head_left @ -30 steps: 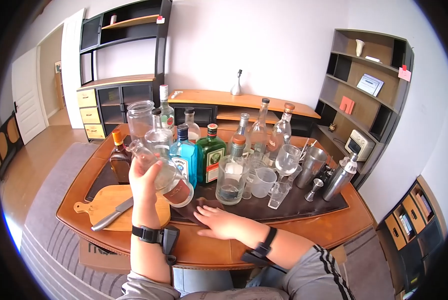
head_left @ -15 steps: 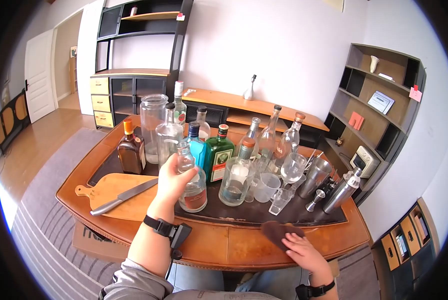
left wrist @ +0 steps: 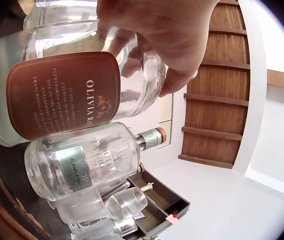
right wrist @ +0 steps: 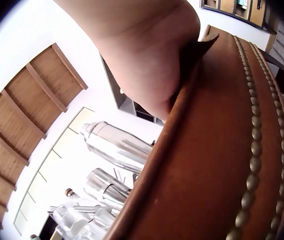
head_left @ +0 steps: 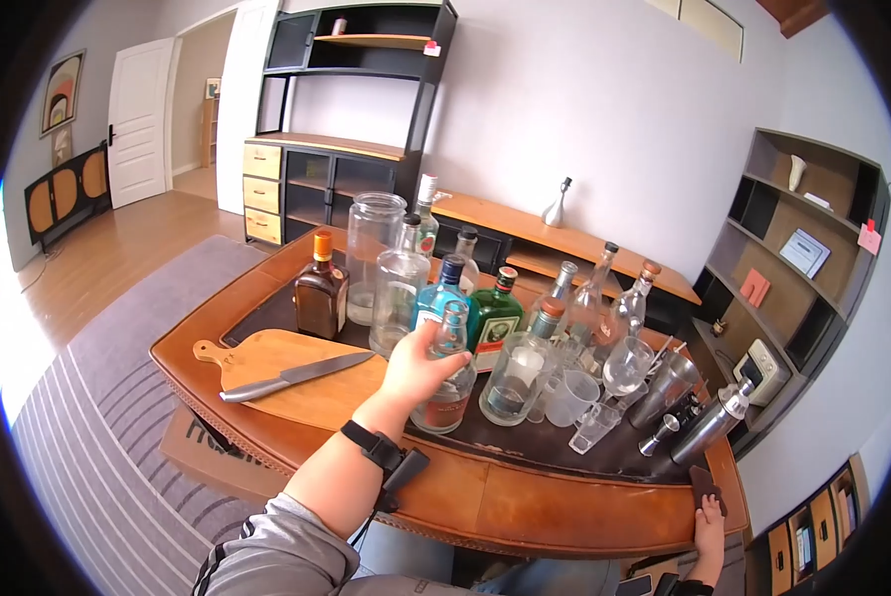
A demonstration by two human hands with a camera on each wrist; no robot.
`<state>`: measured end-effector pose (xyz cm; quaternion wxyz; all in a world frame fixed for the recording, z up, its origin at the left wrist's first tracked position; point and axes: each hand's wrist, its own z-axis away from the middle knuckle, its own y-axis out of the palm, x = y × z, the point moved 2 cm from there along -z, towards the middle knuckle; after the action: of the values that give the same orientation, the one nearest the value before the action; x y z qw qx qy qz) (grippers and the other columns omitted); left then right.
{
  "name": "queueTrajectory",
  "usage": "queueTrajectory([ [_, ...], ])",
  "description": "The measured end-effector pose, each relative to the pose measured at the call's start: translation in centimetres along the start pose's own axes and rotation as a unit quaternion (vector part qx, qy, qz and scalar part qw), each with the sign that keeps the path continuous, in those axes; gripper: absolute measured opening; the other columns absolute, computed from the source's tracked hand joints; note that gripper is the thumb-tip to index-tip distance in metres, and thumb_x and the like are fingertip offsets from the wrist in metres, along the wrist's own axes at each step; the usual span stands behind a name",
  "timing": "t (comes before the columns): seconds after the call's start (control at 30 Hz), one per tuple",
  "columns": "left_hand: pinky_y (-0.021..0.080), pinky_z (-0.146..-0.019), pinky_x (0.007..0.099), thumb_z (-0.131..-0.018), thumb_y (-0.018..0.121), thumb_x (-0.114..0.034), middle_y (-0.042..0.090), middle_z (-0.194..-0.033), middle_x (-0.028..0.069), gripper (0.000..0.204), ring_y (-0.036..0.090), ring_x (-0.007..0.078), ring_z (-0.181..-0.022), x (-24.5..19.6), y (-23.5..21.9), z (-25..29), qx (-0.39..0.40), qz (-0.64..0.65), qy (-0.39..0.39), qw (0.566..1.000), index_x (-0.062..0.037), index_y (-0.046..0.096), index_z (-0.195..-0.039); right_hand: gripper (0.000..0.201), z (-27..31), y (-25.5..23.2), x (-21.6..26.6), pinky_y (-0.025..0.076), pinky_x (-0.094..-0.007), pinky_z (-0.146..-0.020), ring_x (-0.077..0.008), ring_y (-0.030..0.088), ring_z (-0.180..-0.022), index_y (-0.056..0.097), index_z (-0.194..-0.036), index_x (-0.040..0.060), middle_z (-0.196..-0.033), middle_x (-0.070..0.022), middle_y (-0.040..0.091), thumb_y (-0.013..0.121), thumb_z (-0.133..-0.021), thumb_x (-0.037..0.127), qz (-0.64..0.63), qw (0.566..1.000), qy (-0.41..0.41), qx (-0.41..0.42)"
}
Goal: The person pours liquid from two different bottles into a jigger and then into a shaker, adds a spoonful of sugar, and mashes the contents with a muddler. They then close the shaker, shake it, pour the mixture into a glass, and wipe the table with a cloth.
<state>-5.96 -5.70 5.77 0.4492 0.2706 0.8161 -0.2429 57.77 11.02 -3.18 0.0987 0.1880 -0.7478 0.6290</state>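
Note:
My left hand [head_left: 417, 373] grips a clear glass bottle [head_left: 443, 405] around its neck and shoulder. The bottle stands upright near the front of the desk's dark inlay, and its brown label [left wrist: 67, 95] shows clearly in the left wrist view. Another clear bottle with a cork-coloured cap [left wrist: 84, 160] is beside it. Far to the right, my right hand [head_left: 709, 524] lies with extended fingers on a dark brown cloth [head_left: 705, 487] at the desk's side edge. In the right wrist view, the hand hides most of that cloth [right wrist: 198, 50].
A knife [head_left: 296, 377] lies on a wooden cutting board [head_left: 256, 350] at left. Behind my left hand stand a brown bottle [head_left: 321, 293], a large glass jar [head_left: 364, 253], and blue and green bottles. Glasses, a jigger [head_left: 661, 434] and a metal shaker [head_left: 714, 425] crowd the right.
My left hand has brought the tilted bottle down, and it now stands upright on the desk. The right hand has slid the cloth along the front to the right edge. The head view has shifted.

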Motion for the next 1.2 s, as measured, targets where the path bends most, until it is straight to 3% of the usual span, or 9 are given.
queueTrajectory([
  [0.37,0.050,-0.086,0.0387,-0.078,0.079,-0.033,0.069,-0.101,0.0176,0.046,0.066,0.0330,-0.098,0.7,0.9,-0.4,-0.008,-0.046,0.021,0.999,-0.0015,0.063,-0.108,0.046,-6.5,1.2,-2.3,0.023,-0.0545,-0.116,-0.0342,0.032,-0.143,0.051,-0.141,0.0071,-0.150,-0.0175,0.042,0.050,-0.097,0.019,0.066,0.997,0.031,-0.024],
  [0.5,0.050,-0.087,0.0387,-0.078,0.079,-0.034,0.069,-0.104,0.0171,0.048,0.066,0.0321,-0.100,1.1,1.2,-0.4,-0.013,-0.055,0.018,0.998,-0.0016,0.062,-0.110,0.043,-6.7,1.4,-2.2,0.026,-0.0554,-0.114,-0.0367,0.038,-0.139,0.056,-0.136,0.0049,-0.148,-0.0210,0.043,0.052,-0.095,0.016,0.065,0.996,-0.007,-0.054],
  [0.67,0.046,-0.096,0.0416,-0.081,0.077,-0.033,0.062,-0.117,0.0191,0.053,0.057,0.0359,-0.113,1.8,2.2,0.3,-0.029,-0.050,0.059,0.997,-0.0004,0.059,-0.119,0.039,-6.0,1.5,-1.3,0.034,-0.0450,-0.112,-0.0371,0.045,-0.133,0.061,-0.129,0.0025,-0.141,-0.0232,0.051,0.055,-0.092,0.014,0.060,0.993,-0.008,-0.106],
  [0.8,0.043,-0.099,0.0435,-0.080,0.077,-0.032,0.062,-0.110,0.0169,0.051,0.054,0.0358,-0.113,1.8,2.6,0.4,-0.078,-0.142,0.135,0.978,-0.0022,0.060,-0.117,0.038,-5.8,1.5,-1.4,0.038,-0.0417,-0.110,-0.0368,0.050,-0.129,0.063,-0.125,0.0002,-0.134,-0.0231,0.056,0.058,-0.090,0.013,0.059,0.989,-0.018,-0.132],
  [1.0,0.041,-0.102,0.0437,-0.079,0.078,-0.035,0.055,-0.120,0.0207,0.059,0.050,0.0375,-0.118,1.2,2.8,1.0,-0.032,-0.084,0.052,0.995,-0.0039,0.055,-0.123,0.037,-5.3,1.2,-0.5,0.039,-0.0415,-0.109,-0.0360,0.052,-0.127,0.065,-0.122,-0.0013,-0.131,-0.0238,0.058,0.057,-0.089,0.013,0.071,0.988,-0.011,-0.139],
  [1.1,0.039,-0.104,0.0417,-0.080,0.078,-0.032,0.052,-0.125,0.0216,0.065,0.048,0.0368,-0.122,1.2,2.8,0.8,0.055,-0.058,0.033,0.996,-0.0033,0.049,-0.130,0.037,-5.1,1.1,0.0,0.039,-0.0411,-0.109,-0.0361,0.052,-0.126,0.065,-0.122,-0.0015,-0.129,-0.0239,0.060,0.057,-0.089,0.013,0.069,0.988,-0.015,-0.136],
  [1.2,0.039,-0.106,0.0406,-0.072,0.080,-0.025,0.046,-0.133,0.0230,0.079,0.045,0.0380,-0.127,0.5,1.9,0.8,0.129,-0.057,-0.001,0.990,-0.0056,0.041,-0.138,0.037,-5.6,1.3,-1.0,0.040,-0.0409,-0.108,-0.0365,0.053,-0.125,0.065,-0.121,-0.0015,-0.128,-0.0237,0.060,0.056,-0.089,0.014,0.068,0.987,-0.024,-0.141],
])
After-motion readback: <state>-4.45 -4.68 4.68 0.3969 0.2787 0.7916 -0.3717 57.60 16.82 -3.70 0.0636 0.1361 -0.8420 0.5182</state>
